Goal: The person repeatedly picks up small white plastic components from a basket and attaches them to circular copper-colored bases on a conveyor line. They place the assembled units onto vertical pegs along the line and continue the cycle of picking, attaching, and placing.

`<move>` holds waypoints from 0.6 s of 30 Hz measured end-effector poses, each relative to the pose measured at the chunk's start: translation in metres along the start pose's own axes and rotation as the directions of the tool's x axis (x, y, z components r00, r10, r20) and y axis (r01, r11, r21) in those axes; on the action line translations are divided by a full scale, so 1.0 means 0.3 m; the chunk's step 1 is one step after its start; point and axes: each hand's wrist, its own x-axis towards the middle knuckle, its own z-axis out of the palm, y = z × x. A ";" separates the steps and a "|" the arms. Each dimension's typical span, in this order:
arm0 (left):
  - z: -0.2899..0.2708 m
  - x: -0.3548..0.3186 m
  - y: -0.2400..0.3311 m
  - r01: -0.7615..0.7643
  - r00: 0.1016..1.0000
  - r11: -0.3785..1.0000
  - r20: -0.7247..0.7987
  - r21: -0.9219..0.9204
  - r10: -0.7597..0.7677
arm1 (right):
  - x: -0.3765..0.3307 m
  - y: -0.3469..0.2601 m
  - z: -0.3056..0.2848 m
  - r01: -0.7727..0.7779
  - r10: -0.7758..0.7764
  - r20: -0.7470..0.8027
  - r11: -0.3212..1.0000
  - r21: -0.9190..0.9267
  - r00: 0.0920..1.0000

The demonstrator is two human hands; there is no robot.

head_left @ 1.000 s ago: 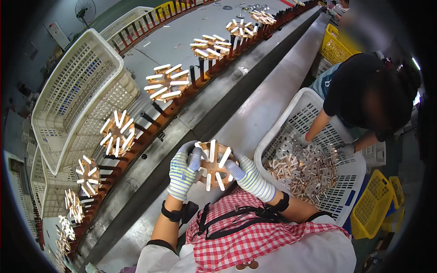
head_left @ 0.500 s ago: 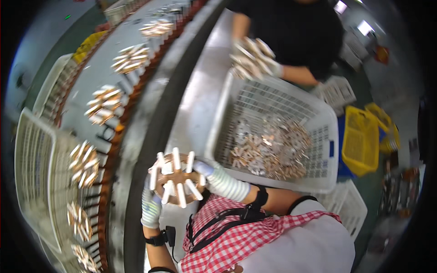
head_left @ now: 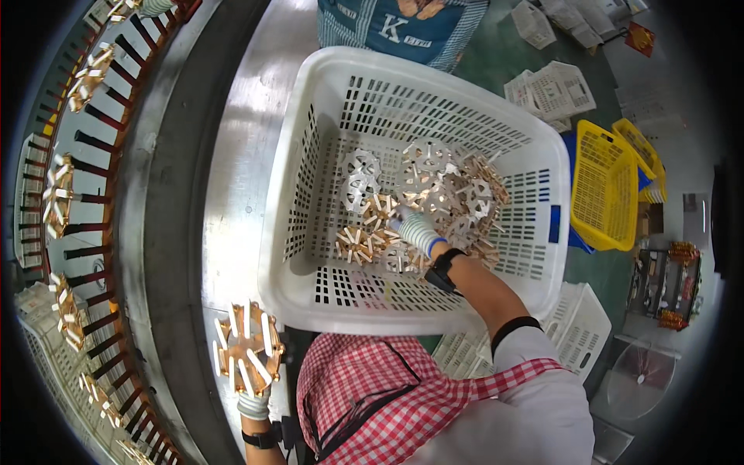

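Observation:
My left hand (head_left: 254,404), in a white striped glove, grips a round copper-coloured frame (head_left: 246,349) from below. White sticks stand out across its face, which hides most of my fingers. My right hand (head_left: 418,230), gloved the same way, is down inside the white slotted basket (head_left: 418,314). It touches a heap of similar parts, some copper-coloured with white sticks (head_left: 358,244), others silvery discs with cut-outs (head_left: 362,180). My right fingers blend into the heap, so their grip is hidden.
A dark metal ledge (head_left: 174,232) runs along the left, beside a conveyor with dark prongs (head_left: 91,252) carrying several copper-coloured parts (head_left: 58,195). A blue bag (head_left: 403,35) is beyond the basket. Yellow baskets (head_left: 604,186) and white crates (head_left: 554,89) stand right.
My right hand has left the copper-coloured frame and gone into the basket. My left hand still holds that frame, now lower and further left. The view has shifted; the co-worker's body is out of sight.

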 end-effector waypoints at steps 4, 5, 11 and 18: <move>0.087 0.065 0.061 0.180 0.977 0.976 -0.094 -0.122 -0.192 | 0.343 0.086 0.077 -0.127 0.125 -0.034 0.989 -0.071 0.992; 0.095 0.088 0.073 0.206 0.972 0.970 -0.083 -0.132 -0.218 | 0.451 0.183 0.138 -0.160 0.157 -0.054 0.986 -0.047 0.986; 0.162 0.104 0.108 0.338 0.936 0.927 -0.047 -0.160 -0.349 | 0.509 0.162 0.161 -0.119 0.127 -0.004 0.941 0.317 0.992; 0.169 0.066 0.163 0.378 0.917 0.881 -0.018 -0.283 -0.399 | 0.202 -0.015 -0.045 -0.037 -0.016 0.065 0.684 0.729 0.998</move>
